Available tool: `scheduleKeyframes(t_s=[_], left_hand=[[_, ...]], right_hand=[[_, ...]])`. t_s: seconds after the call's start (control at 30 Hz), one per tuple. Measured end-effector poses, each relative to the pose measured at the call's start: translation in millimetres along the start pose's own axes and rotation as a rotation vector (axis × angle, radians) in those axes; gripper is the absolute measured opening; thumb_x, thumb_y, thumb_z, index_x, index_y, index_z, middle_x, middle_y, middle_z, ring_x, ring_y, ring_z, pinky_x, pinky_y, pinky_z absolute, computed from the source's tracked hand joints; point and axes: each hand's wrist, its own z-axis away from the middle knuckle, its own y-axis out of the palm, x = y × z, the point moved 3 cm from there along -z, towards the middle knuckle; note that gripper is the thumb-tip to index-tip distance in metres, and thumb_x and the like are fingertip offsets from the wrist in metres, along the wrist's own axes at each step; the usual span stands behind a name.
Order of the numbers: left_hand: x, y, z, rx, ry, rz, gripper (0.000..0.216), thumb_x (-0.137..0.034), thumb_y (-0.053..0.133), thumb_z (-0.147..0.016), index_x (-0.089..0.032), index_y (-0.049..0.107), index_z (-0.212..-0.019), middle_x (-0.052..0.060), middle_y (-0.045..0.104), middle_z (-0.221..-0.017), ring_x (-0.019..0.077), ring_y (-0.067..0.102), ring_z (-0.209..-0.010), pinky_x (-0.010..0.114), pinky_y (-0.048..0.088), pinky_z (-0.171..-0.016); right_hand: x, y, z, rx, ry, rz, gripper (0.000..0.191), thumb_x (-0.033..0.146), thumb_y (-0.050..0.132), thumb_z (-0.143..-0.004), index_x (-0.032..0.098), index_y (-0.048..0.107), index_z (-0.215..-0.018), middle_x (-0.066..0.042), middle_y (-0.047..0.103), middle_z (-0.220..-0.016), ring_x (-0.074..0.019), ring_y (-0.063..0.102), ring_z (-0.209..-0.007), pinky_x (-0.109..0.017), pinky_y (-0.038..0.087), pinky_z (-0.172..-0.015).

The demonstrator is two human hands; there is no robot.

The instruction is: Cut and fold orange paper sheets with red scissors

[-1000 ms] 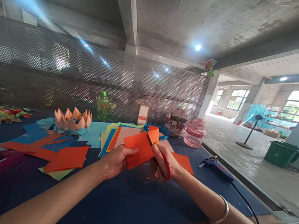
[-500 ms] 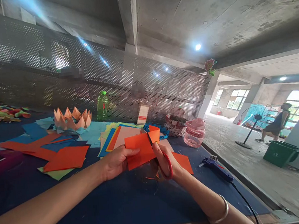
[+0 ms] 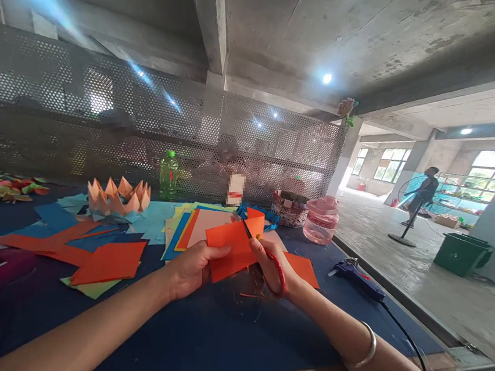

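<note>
My left hand pinches the left edge of an orange paper square and holds it up over the dark blue table. My right hand grips red-handled scissors whose blades run up into the paper near its right side. A narrow orange strip stands to the right of the blades. Thin orange slivers lie on the table below the hands.
A stack of coloured sheets, loose orange sheets, a paper lotus, a green bottle, a pink jar and a blue glue gun with cord lie around. A perforated metal screen backs the table. A person walks by a fan.
The hands, paper and scissors have barely moved. The person in the background walked left, from beside the green bin to the fan.
</note>
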Motion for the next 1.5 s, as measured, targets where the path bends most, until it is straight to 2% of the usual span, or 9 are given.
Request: scheduleKeyframes(t_s=[0.2,0.37,0.6,0.77,1.0,1.13,1.23,1.37,1.5], left_hand=[[-4,4,5,-0.015,-0.016,-0.011,0.059,-0.016,0.077,-0.069,-0.014,0.060,-0.125,0.012,0.076,-0.103,0.0314,0.070,-0.100,0.036,0.056,-0.079],[-1,1,3,-0.029,-0.028,0.004,0.056,-0.018,0.079,-0.067,-0.012,0.063,-0.120,0.011,0.078,-0.093,0.0317,0.071,-0.095,0.038,0.056,-0.081],[7,-9,-5,0.013,-0.019,-0.007,0.050,-0.025,0.079,-0.069,-0.016,0.065,-0.117,0.011,0.076,-0.102,0.0309,0.069,-0.102,0.039,0.054,-0.086],[8,-8,-5,0.012,-0.028,-0.039,0.051,-0.023,0.081,-0.066,-0.014,0.066,-0.114,0.012,0.076,-0.103,0.0319,0.069,-0.101,0.037,0.055,-0.080],[8,-9,-4,-0.017,-0.038,-0.058,0.047,-0.024,0.082,-0.064,-0.013,0.068,-0.108,0.013,0.076,-0.102,0.0331,0.067,-0.105,0.036,0.056,-0.079],[4,-6,-2,-0.015,-0.026,-0.047,0.044,-0.023,0.081,-0.066,-0.014,0.068,-0.107,0.012,0.076,-0.102,0.0314,0.068,-0.104,0.036,0.056,-0.083],[-1,-5,-1,-0.048,-0.012,-0.045,0.041,-0.021,0.079,-0.068,-0.013,0.067,-0.107,0.012,0.076,-0.100,0.0283,0.072,-0.094,0.035,0.057,-0.080],[-4,-8,0,-0.074,-0.025,-0.107,0.036,-0.022,0.075,-0.073,-0.011,0.066,-0.106,0.012,0.077,-0.091,0.0246,0.074,-0.076,0.030,0.058,-0.065],[-2,-10,-1,-0.106,-0.036,-0.138,0.037,-0.023,0.076,-0.072,-0.011,0.067,-0.106,0.012,0.077,-0.086,0.0254,0.074,-0.076,0.031,0.058,-0.066]], right_hand=[[-1,0,-1,0.016,-0.020,0.002,0.060,0.081,0.032,-0.081,0.024,0.037,-0.062,0.006,0.038,-0.033,-0.0112,0.041,-0.027,-0.021,0.027,-0.030],[4,-4,0,-0.011,-0.029,0.070,0.063,0.084,0.030,-0.078,0.023,0.039,-0.065,0.004,0.044,-0.039,-0.0120,0.047,-0.033,-0.022,0.028,-0.034],[9,-9,3,-0.024,-0.055,0.186,0.066,0.083,0.024,-0.081,0.022,0.043,-0.065,-0.001,0.051,-0.046,-0.0132,0.051,-0.040,-0.023,0.035,-0.040],[9,-12,2,-0.036,-0.087,0.215,0.068,0.082,0.019,-0.083,0.022,0.041,-0.059,-0.002,0.053,-0.046,-0.0133,0.053,-0.043,-0.024,0.038,-0.044],[6,-10,0,-0.040,-0.105,0.131,0.067,0.078,0.023,-0.086,0.021,0.042,-0.055,0.001,0.047,-0.038,-0.0119,0.049,-0.036,-0.023,0.034,-0.040],[6,-12,-2,-0.076,-0.097,-0.024,0.063,0.077,0.028,-0.085,0.021,0.047,-0.065,0.003,0.045,-0.037,-0.0116,0.045,-0.031,-0.022,0.031,-0.034],[12,-25,-5,-0.184,-0.111,-0.138,0.063,0.080,0.032,-0.082,0.020,0.049,-0.071,0.006,0.043,-0.036,-0.0114,0.045,-0.030,-0.021,0.033,-0.033],[18,-59,-11,-0.343,-0.117,-0.202,0.062,0.080,0.033,-0.081,0.021,0.050,-0.073,0.007,0.042,-0.035,-0.0117,0.043,-0.028,-0.022,0.033,-0.032],[3,-93,-23,-0.436,-0.014,-0.157,0.055,0.075,0.039,-0.082,0.022,0.050,-0.074,0.007,0.040,-0.036,-0.0128,0.043,-0.029,-0.025,0.035,-0.033]])
